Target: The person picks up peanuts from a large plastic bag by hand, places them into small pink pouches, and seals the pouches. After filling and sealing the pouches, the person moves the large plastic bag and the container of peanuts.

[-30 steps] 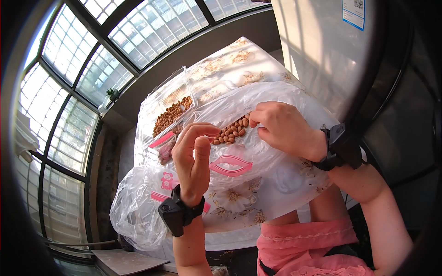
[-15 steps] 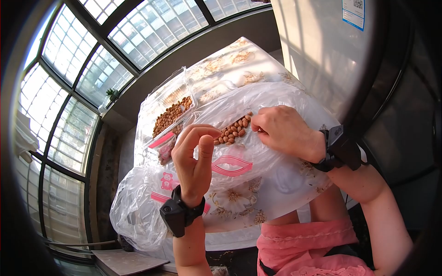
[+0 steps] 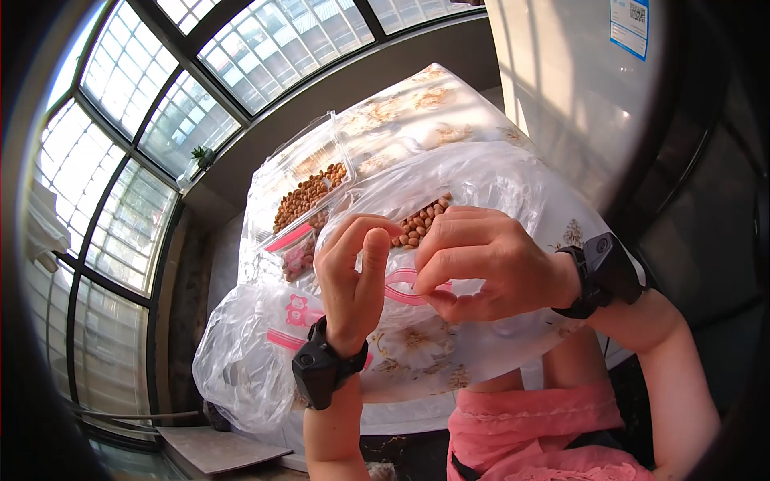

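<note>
My left hand [image 3: 351, 276] is raised over the clear plastic, its fingers curled and its thumb apart, with nothing visible between them. My right hand [image 3: 489, 260] is bent over the pink-edged opening of a clear zip bag [image 3: 399, 287], thumb and fingertips pressed together; what they pinch is hidden. Just behind the hands, a pile of brown nuts [image 3: 417, 224] lies on a clear plastic sheet [image 3: 489, 172], partly covered by my right hand. Left of my left hand is a small pink-topped bag [image 3: 297, 255] with nuts inside.
A clear plastic box [image 3: 333, 144] of brown nuts [image 3: 309, 196] stands at the back left of the flowered table [image 3: 433, 96]. Crumpled plastic [image 3: 241, 353] and a bag with a pink bear print [image 3: 301, 311] lie at the left front. A white panel [image 3: 561, 96] rises behind right.
My right hand has moved from the right end of the nut pile down and left, to the zip bag's opening. My left hand has shifted slightly right in view.
</note>
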Demonstrator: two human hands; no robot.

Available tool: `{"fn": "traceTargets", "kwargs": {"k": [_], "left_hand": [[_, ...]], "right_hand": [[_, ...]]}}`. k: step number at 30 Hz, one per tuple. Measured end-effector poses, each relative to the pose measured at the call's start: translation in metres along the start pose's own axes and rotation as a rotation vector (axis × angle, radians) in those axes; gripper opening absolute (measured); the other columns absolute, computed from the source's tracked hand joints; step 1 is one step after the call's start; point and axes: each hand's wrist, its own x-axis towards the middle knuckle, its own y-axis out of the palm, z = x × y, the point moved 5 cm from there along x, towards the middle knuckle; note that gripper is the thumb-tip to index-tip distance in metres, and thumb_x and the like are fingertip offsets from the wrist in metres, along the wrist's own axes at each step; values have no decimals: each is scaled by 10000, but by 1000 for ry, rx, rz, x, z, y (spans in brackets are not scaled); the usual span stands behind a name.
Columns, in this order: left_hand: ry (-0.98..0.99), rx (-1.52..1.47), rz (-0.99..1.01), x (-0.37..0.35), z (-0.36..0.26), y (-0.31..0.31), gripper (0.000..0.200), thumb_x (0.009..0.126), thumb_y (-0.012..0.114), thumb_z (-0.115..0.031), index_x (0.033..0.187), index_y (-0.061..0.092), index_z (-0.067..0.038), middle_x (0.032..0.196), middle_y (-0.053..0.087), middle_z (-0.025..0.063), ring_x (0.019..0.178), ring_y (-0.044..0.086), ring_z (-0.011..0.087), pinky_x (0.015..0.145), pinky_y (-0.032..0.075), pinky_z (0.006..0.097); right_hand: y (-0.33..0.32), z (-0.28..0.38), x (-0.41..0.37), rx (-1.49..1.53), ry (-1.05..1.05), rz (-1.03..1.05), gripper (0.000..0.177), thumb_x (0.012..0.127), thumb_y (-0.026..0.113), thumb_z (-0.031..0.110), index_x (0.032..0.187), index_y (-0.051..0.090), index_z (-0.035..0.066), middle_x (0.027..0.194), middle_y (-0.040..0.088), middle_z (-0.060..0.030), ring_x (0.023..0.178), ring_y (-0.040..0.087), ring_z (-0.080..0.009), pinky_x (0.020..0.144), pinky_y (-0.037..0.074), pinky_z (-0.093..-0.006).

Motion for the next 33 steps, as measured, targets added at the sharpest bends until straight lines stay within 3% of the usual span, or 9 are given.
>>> {"fn": "traceTargets", "kwargs": {"k": [3,4,14,16,19,23,24,28,33], "left_hand": [[-11,3,-1,0,2,0,428,1088,533,-330,922,675,38,873,687,126,794,663,244,734,499,335],[-23,6,6,0,3,1,440,1091,524,-341,925,676,37,873,687,129,795,666,249,735,500,336],[-42,41,84,-1,8,7,486,1098,494,-393,938,685,25,887,693,143,816,675,275,746,502,347],[-52,53,93,-1,5,7,489,1099,489,-397,947,687,24,896,694,144,822,674,275,749,502,347],[-62,44,99,-1,6,8,495,1101,482,-406,966,692,22,912,696,147,827,672,278,751,501,349],[-66,33,96,-3,12,9,535,1099,461,-451,1002,700,18,928,694,156,825,666,283,751,499,359],[-65,32,96,-4,12,9,535,1099,461,-451,1002,700,18,928,694,156,825,666,283,751,499,359],[-127,87,118,-6,16,10,592,1092,437,-509,1023,699,17,918,682,162,818,665,284,746,497,363],[-161,78,122,-8,19,10,632,1085,427,-549,1025,698,18,905,676,146,790,673,255,709,505,344]], "right_hand": [[9,7,-3,-32,-83,55,182,737,794,35,872,691,101,909,663,-22,772,637,-230,707,511,-357],[14,8,-5,-57,-87,71,161,726,766,62,826,645,99,885,632,-27,837,649,-239,789,542,-376],[23,2,-11,-277,-118,128,173,748,775,63,866,651,90,945,637,-23,807,625,-213,735,507,-361],[12,0,-6,-175,-27,-35,178,750,771,24,884,667,76,942,647,-49,806,635,-242,737,520,-381],[-4,-17,-6,-275,134,-111,178,769,756,-7,917,683,59,950,661,-80,805,641,-286,735,527,-399],[-13,-32,-8,-269,309,-80,151,820,698,-33,964,676,10,915,646,-116,794,649,-288,717,528,-373],[-13,-34,-8,-273,320,-107,84,846,704,47,919,665,31,900,652,-108,813,669,-320,714,543,-417],[-13,-36,-10,-288,326,-70,126,834,673,-43,954,658,-9,884,629,-127,782,647,-286,703,527,-373],[-12,-46,-16,-417,385,2,118,821,651,-33,937,650,-12,921,644,-142,859,658,-340,760,539,-407]]}}
